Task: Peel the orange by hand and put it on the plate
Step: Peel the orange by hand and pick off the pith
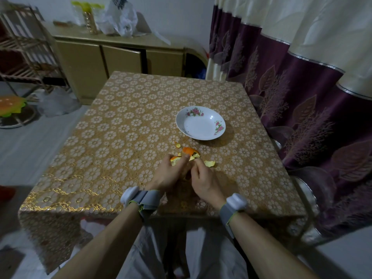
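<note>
Both hands, left hand [171, 174] and right hand [203, 178], close on the orange [175, 159], mid-peel; peel scraps [210, 163] lie beside. Next likely: strip the remainder, then carry it far-right to the plate [209, 115].

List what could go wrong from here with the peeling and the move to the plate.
1. The orange is held between the left hand and right hand above the tablecloth; a slip could drop it there instead of on the plate.
2. Peel scraps lie between the hands and the plate and may get swept onto it.
3. Juice could stain the tablecloth.
</note>
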Tool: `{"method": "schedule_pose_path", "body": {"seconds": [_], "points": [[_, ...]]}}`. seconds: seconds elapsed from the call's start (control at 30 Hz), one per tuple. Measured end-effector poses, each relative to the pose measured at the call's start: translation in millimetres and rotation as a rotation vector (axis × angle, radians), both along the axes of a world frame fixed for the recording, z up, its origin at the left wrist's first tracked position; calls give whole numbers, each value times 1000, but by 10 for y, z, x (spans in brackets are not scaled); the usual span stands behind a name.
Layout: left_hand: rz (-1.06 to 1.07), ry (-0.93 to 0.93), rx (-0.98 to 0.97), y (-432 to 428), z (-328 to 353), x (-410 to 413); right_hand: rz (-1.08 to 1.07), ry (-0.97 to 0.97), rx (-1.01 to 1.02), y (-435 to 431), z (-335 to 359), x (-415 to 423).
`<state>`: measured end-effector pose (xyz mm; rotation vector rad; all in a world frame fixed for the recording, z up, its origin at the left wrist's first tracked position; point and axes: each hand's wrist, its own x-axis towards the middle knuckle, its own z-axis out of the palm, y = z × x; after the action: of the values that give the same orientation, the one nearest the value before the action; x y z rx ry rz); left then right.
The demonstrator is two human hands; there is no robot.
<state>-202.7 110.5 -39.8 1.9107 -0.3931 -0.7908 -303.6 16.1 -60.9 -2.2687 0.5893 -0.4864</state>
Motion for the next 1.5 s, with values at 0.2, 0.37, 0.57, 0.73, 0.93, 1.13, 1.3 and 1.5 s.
{"method": "schedule_pose_path", "body": {"seconds": [0.2, 0.37, 0.57, 0.73, 0.93, 1.13, 1.3, 1.5], "points": [[78, 127, -143, -2, -33, -20, -13, -96, 99, 83, -6, 6], [80, 38, -61, -37, -75, -40, 0, 4, -100, 69, -10, 15], [100, 4, -73, -41, -56, -91, -80, 172, -56, 58, 39, 85], [116, 116, -202, -84, 46, -153, -171, 130, 27, 123, -56, 2], [172, 321, -308, -74, 57, -96, -222, -156, 263, 167, 11, 9], [145, 256, -249, -53, 22, -117, -86, -174, 87, 159, 10, -16], [130, 152, -169, -72, -50, -103, -54, -80, -125, 57, -5, -29], [135, 38, -127, -131, -37, -131, -66, 120, -243, 3, 99, -33]]}}
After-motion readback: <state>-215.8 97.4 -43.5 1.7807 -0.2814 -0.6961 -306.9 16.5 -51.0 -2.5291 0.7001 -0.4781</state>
